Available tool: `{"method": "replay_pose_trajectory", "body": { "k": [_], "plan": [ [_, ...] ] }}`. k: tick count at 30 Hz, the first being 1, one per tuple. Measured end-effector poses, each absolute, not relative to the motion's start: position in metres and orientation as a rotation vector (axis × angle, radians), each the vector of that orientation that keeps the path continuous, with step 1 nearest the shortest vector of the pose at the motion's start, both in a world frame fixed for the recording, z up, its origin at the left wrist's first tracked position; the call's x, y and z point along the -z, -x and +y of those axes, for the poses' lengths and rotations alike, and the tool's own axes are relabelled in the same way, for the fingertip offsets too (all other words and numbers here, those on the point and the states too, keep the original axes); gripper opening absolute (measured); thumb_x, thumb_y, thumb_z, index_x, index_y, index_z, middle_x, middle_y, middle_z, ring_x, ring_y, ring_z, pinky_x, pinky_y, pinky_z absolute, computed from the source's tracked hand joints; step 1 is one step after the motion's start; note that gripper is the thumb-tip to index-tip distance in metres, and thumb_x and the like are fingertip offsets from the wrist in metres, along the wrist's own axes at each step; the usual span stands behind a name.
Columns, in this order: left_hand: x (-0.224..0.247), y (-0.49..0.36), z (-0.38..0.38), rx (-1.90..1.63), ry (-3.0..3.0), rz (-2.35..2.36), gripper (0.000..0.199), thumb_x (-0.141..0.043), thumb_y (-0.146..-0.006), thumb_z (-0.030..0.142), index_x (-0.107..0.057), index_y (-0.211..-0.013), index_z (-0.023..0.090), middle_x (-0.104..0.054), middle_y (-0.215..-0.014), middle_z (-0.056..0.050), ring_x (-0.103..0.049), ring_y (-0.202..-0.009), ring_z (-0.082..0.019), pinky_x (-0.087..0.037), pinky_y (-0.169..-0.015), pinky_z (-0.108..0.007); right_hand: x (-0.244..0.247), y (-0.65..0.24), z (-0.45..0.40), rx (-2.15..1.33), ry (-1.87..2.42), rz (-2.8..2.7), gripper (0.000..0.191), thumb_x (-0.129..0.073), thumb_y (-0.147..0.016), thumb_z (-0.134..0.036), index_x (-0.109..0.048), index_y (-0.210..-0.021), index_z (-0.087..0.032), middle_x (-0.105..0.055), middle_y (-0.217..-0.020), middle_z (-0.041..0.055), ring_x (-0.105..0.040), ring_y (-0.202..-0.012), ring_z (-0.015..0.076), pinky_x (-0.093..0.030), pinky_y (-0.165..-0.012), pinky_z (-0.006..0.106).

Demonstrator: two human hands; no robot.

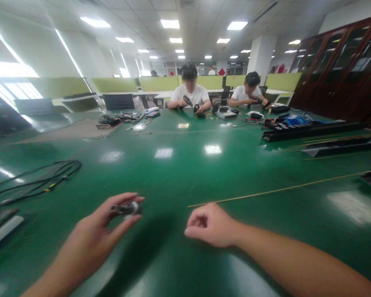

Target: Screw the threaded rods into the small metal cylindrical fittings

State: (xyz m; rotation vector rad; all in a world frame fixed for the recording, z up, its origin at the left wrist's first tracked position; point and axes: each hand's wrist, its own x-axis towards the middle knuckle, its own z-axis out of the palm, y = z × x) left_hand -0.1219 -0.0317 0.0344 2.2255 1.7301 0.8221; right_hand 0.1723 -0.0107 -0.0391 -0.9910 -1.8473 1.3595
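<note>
My left hand (111,225) is raised over the green table (160,181), its thumb and fingers closed round a small dark and silvery metal part (128,209). The part looks cylindrical at its left end; its details are blurred. My right hand (210,226) is to the right with its fingers curled in towards the thumb. Whatever those fingers hold, if anything, cannot be made out. Just beyond my right hand lies the near end of a long thin yellowish rod (266,192), which runs off to the right.
Black cables (54,177) lie coiled at the left, above a white-edged object (4,233). Dark metal channels (315,131) and more thin rods lie at the right. Across the table, two people in white shirts hold tools near small black parts (200,115).
</note>
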Motion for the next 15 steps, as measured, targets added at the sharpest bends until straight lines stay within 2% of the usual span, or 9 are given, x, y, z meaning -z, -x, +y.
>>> {"method": "replay_pose_trajectory", "body": {
  "k": [3,6,10,15],
  "plan": [
    [-0.025,0.062,-0.013,-0.768,-2.286,1.325,0.041,-0.063,-0.089,0.046,-0.053,-0.126,0.03,-0.07,-0.116,0.0,-0.068,-0.102,-0.019,-0.055,-0.093,-0.033,0.042,-0.174,-0.004,-1.546,0.895,-1.509,0.013,-0.065,-0.072,-0.025,-0.057,-0.081,-0.019,-0.059,-0.059,-0.0047,-0.05,-0.047,0.0105,-0.04,-0.046,0.021],
    [-0.011,0.024,-0.004,-0.733,-2.297,1.191,0.031,-0.066,-0.088,0.033,-0.058,-0.118,0.029,-0.069,-0.113,0.0,-0.066,-0.102,-0.018,-0.053,-0.092,-0.03,0.046,-0.175,0.002,-1.567,0.844,-1.337,0.016,-0.054,-0.072,-0.02,-0.049,-0.087,-0.022,-0.057,-0.057,-0.0071,-0.049,-0.045,0.011,-0.039,-0.043,0.02],
    [0.009,0.021,-0.003,-0.709,-2.246,1.141,0.024,-0.062,-0.091,0.031,-0.061,-0.115,0.026,-0.068,-0.111,-0.002,-0.064,-0.101,-0.018,-0.051,-0.091,-0.031,0.05,-0.174,0.002,-1.485,0.956,-1.445,0.015,-0.053,-0.073,-0.014,-0.049,-0.086,-0.021,-0.053,-0.057,-0.0084,-0.045,-0.046,0.0092,-0.034,-0.045,0.019],
    [0.021,0.032,-0.006,-0.648,-2.164,1.085,0.029,-0.058,-0.094,0.032,-0.06,-0.122,0.026,-0.067,-0.117,-0.005,-0.062,-0.107,-0.019,-0.049,-0.096,-0.033,0.047,-0.175,-0.003,-1.365,1.018,-1.636,0.019,-0.055,-0.072,-0.006,-0.053,-0.085,-0.019,-0.052,-0.061,-0.0078,-0.045,-0.053,0.0082,-0.034,-0.053,0.019]
  ]
}}
